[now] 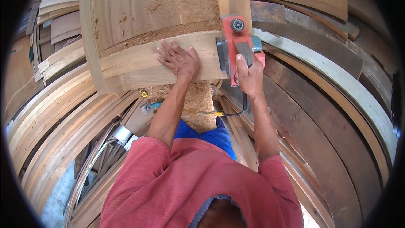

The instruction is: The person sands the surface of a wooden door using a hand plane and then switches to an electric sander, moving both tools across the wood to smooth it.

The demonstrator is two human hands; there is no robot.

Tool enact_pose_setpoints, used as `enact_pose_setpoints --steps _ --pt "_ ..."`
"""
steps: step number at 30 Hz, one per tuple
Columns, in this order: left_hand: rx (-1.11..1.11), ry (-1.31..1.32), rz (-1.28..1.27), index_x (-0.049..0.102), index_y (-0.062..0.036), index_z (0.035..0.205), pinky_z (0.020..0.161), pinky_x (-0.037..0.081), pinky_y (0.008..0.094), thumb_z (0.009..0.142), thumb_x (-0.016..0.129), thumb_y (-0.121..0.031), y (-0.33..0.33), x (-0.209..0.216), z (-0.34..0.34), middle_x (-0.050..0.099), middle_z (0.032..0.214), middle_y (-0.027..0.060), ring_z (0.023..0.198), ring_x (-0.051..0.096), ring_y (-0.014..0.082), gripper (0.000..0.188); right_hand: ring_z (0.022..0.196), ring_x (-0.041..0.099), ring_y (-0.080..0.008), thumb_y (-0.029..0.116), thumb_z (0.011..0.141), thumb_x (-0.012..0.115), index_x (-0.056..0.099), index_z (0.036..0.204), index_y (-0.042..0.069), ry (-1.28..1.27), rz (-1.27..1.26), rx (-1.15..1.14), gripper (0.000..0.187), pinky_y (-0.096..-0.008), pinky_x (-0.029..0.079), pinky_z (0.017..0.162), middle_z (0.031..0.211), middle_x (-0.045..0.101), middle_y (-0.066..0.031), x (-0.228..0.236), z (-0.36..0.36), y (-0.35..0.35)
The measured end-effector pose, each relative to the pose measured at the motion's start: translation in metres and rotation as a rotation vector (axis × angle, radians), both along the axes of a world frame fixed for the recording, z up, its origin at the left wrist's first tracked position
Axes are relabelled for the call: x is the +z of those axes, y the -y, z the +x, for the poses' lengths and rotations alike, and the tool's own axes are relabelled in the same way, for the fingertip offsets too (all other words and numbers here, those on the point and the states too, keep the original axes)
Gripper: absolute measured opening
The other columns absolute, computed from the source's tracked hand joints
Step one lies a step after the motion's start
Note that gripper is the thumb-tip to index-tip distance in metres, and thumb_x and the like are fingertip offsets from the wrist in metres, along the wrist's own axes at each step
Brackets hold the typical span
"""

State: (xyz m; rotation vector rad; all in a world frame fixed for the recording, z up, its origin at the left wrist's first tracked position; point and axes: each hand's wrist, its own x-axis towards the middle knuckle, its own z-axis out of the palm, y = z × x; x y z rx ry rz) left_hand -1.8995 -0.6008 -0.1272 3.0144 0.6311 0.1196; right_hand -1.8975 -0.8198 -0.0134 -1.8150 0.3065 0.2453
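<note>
My left hand (180,60) lies flat with spread fingers on the near rail of a panelled wooden door (139,72). Closed round the dark handle of a red electric planer (231,31) is my right hand (249,74). The planer sits at the door's right edge, over the corner where the near rail meets the right stile (237,0). Its black cord (244,103) hangs down from the rear of the tool. Wood shavings (181,0) cover much of the recessed panel. The planer's underside is hidden.
Stacked boards (55,97) line the left side, and wide dark planks (312,114) the right, with a pale whitish board (333,76) among them. Below the door are a yellow ring-shaped item (144,94), a blue-handled tool (152,106) and a shavings-covered surface (198,101).
</note>
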Motion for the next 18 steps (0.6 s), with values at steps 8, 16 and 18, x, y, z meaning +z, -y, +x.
enact_pose_setpoints --steps 8,16,18 --pt "0.003 -0.048 -0.059 0.029 0.0055 0.156 0.123 -0.006 0.0673 0.095 0.057 -0.043 -0.001 0.001 -0.002 0.002 0.17 0.0306 0.155 -0.005 0.0555 0.083 0.049 0.051 -0.0091 0.044 0.103 0.061 0.061 0.093 0.003 0.031 -0.027 0.004 0.042 -0.0293 0.042 0.045 0.067 0.053 0.0004 -0.005 0.051 -0.013" --pt "0.01 -0.117 -0.118 0.026 0.0064 0.158 0.123 -0.009 0.0652 0.097 0.054 -0.041 0.002 0.014 0.0 0.001 0.17 0.0309 0.156 -0.006 0.0538 0.082 0.051 0.055 -0.0149 0.047 0.101 0.06 0.063 0.081 0.0 0.136 -0.108 0.014 0.051 -0.0346 0.047 0.052 0.063 0.058 -0.0047 0.006 0.113 -0.028" --pt "0.028 -0.124 -0.134 0.026 0.0066 0.158 0.124 -0.006 0.0635 0.099 0.05 -0.042 0.002 0.016 0.001 0.004 0.171 0.0295 0.157 -0.006 0.0519 0.08 0.053 0.058 -0.0174 0.046 0.099 0.06 0.065 0.081 -0.002 0.106 -0.114 0.004 0.052 -0.0366 0.048 0.055 0.063 0.06 -0.0071 0.015 0.129 -0.033"
